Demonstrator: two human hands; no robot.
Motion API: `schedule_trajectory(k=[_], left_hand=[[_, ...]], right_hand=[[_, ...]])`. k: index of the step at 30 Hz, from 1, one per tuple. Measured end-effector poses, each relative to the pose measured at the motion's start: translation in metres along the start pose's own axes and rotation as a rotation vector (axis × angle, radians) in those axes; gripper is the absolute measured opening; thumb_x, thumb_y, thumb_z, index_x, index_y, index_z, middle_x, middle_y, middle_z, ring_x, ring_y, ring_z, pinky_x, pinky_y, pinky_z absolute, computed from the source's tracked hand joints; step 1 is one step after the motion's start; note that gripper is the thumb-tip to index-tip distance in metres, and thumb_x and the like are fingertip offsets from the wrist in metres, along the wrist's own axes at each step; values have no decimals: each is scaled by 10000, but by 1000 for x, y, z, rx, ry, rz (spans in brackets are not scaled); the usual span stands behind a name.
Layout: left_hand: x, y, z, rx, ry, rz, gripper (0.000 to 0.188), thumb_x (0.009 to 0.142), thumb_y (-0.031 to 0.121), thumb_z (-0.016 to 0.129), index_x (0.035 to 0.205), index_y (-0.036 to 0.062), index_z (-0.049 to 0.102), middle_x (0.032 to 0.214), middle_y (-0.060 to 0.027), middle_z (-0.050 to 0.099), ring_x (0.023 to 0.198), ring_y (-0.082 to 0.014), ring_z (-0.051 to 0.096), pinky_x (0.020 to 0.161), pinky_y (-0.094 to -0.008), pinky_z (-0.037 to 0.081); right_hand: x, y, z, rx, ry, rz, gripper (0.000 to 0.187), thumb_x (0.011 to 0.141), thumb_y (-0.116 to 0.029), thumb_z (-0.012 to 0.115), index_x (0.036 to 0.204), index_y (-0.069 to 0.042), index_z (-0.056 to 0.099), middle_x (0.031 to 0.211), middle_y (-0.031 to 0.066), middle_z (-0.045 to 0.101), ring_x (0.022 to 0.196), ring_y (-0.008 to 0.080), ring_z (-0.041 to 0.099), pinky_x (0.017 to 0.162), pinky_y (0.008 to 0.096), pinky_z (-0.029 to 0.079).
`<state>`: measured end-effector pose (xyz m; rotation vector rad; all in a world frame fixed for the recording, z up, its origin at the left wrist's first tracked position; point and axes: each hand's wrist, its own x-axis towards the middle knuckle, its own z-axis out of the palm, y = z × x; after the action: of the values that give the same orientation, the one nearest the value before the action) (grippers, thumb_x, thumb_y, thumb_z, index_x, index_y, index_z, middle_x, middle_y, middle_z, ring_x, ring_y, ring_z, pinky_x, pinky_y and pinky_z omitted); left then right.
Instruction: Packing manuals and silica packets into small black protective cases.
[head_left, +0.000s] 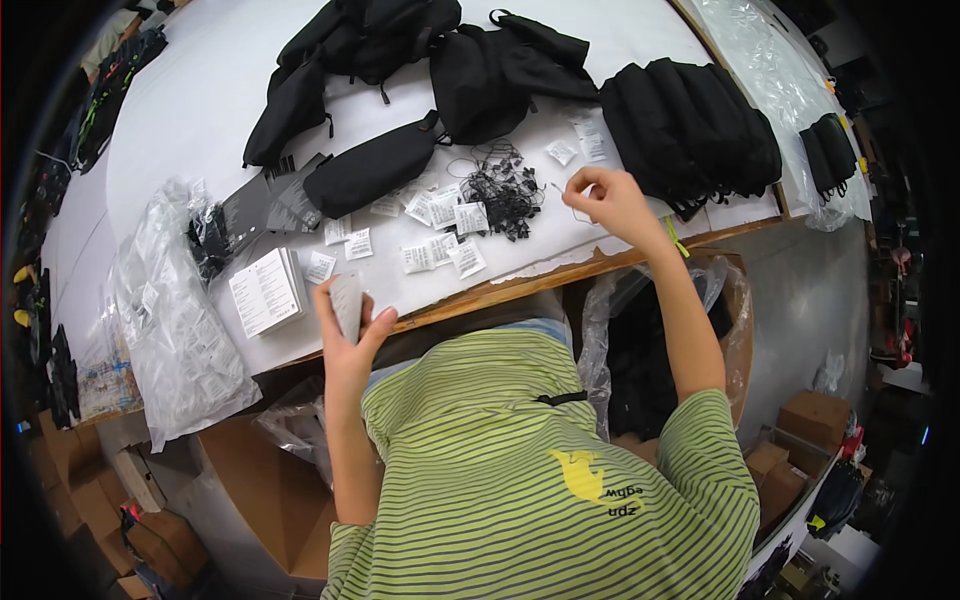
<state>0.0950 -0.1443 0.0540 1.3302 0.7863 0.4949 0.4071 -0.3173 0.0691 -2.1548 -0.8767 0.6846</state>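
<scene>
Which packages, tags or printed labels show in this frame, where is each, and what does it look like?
Card stack: white, rectangular, near table edge, left.
Dark hang tags: grey-black, fanned out, behind the stack.
Small sachets: white squares, scattered mid-table.
Clear plastic bags: crumpled, at the table's left end.
Tag in left hand: pale, rectangular, held upright.
Cardboard boxes: brown, on the floor, right.
Right hand: pinches a thin loop; no label.
</scene>
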Motion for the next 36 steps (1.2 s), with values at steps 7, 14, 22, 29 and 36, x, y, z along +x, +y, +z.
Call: schedule_trajectory(k=[7,14,22,29,36], left_hand=[[2,4,27,-55,-65,-1,490,806,81,699,1187,86,390,987,-49,494,898,-118,492,805,-246,430],[-2,13,54,132,-1,300,163,831,54,670,964,-10,602,929,-35,545,834,-109,530,713,-217,431],[-5,11,57,239,137,415,140,796,26,694,926,-6,652,813,-56,586,716,-142,560,652,-235,436],[-10,18,51,375,103,522,109,825,24,660,928,-8,673,822,-63,601,715,-130,560,626,-237,445],[-3,13,28,-185,-310,33,128,956,107,531,1000,-3,580,892,-9,591,786,-66,521,742,-204,412]], right_hand=[[-4,-19,21,913,-205,72,85,854,-135,613,830,-53,615,627,-45,544,486,25,363,462,191,270],[-50,-69,84,706,-100,-100,84,833,-97,661,863,-26,630,551,-121,294,508,-8,227,470,206,154],[-65,-92,111,381,161,-285,120,789,-119,718,860,-45,657,512,-43,275,470,43,236,439,235,196],[-64,-92,112,414,128,-261,96,804,-89,704,863,-42,646,501,-38,280,472,57,231,442,243,198],[-64,-79,105,590,-163,-215,107,810,-82,702,893,-49,644,503,-73,243,487,46,221,479,235,206]])
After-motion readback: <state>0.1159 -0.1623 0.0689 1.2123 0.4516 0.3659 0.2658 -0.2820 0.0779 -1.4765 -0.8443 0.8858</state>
